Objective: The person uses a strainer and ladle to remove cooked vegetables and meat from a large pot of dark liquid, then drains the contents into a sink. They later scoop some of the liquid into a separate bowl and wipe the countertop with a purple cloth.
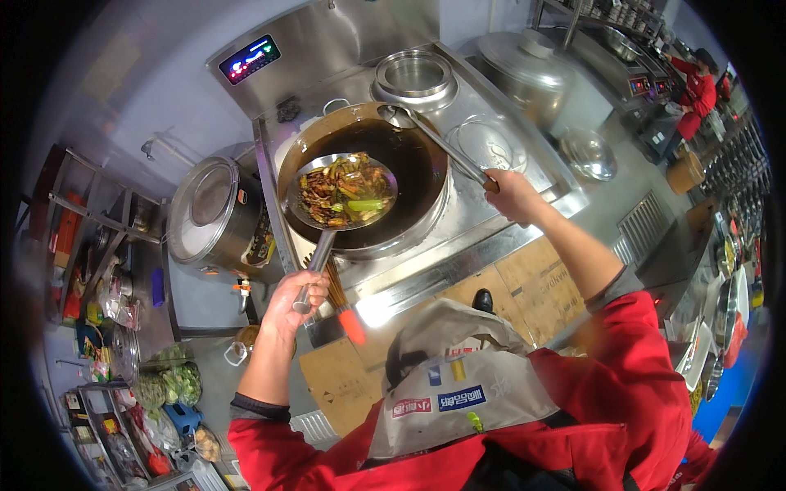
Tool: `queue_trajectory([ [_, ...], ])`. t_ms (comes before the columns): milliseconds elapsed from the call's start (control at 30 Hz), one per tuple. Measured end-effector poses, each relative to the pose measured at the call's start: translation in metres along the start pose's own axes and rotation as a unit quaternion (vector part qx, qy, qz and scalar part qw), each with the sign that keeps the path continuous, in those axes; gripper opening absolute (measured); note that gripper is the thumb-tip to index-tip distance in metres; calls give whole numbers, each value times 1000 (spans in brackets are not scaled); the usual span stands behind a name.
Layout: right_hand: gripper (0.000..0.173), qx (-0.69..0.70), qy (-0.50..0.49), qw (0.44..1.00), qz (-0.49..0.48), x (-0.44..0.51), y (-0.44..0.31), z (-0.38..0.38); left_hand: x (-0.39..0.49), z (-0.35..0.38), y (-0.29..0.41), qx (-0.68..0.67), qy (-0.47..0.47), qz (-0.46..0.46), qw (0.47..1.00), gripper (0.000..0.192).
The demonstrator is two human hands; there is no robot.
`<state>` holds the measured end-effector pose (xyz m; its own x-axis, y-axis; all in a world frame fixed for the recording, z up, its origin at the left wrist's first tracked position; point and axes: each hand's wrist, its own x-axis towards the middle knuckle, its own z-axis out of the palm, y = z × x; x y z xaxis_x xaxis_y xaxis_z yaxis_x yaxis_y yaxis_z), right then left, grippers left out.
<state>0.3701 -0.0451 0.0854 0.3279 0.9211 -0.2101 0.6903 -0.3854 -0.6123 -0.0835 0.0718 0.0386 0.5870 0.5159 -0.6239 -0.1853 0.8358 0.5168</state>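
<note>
My left hand [298, 301] is closed on the handle of a metal skimmer [328, 236]. Fried aromatics, with green and brown pieces [353, 190], lie in the skimmer's bowl, over the left part of a large wok [393, 239]. Dark oil or liquid [424, 166] fills much of the wok. Gripped in my right hand [513, 196] is a long-handled metal ladle [399, 116], whose bowl is at the wok's far rim. A brush-like bundle of thin sticks [336, 291] with a red end is beside my left hand.
A lidded steel pot [206, 215] stands left of the range, another [522, 73] beyond it at right. A round container [414, 77] sits in the range top behind the wok. Flattened cardboard [534, 288] covers floor near my feet. A person in red [700, 92] is far right.
</note>
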Motion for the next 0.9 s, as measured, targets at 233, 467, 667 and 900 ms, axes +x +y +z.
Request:
queue_trajectory([
  [233,18,15,9,1000,-26,5,0,-5,45,18,-7,-64,-21,-29,997,24],
  [467,36,51,46,993,-94,14,17,-6,97,34,-8,-97,-38,-49,993,14],
  [667,30,93,36,994,-53,12,17,-17,138,49,-16,-161,-77,-60,982,10],
  [900,26,125,28,991,-36,14,17,-16,162,52,-31,-186,-97,-13,978,9],
])
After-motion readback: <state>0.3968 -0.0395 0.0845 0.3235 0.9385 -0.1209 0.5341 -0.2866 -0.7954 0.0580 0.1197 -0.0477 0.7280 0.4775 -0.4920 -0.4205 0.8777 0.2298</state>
